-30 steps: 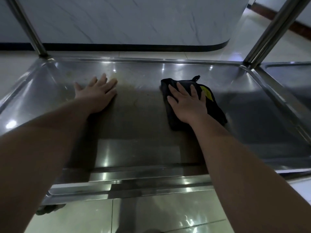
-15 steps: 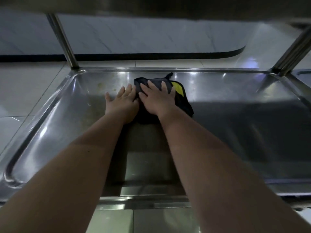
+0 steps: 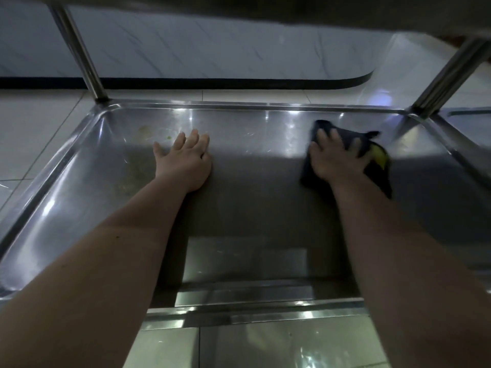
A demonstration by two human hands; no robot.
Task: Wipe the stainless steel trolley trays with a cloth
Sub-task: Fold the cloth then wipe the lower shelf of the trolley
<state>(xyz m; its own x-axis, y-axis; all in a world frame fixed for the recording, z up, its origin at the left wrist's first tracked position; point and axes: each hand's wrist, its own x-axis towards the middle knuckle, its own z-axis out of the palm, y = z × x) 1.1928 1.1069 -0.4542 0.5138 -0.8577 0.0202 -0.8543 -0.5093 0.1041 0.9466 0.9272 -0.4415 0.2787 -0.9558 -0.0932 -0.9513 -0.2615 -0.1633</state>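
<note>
The stainless steel trolley tray [image 3: 79, 166] fills the view, its lower shelf under an upper one. My left hand [image 3: 186, 160] lies flat on the tray's middle with fingers together, holding nothing. A dark cloth with a yellow patch [image 3: 382, 168] lies toward the far right of the tray, and my right hand [image 3: 337, 158] presses flat on top of it. Yellowish smears [image 3: 144, 131] mark the far left part of the tray.
Two steel posts rise from the far corners, the left post [image 3: 82, 57] and the right post [image 3: 446, 78]. The upper shelf's underside [image 3: 265, 9] hangs overhead. A second tray [image 3: 467, 128] adjoins on the right. Tiled floor and a marble-look wall lie beyond.
My right hand has slid the cloth from the tray's middle, beside my left hand, out to the far right. My left hand has stayed flat near the middle.
</note>
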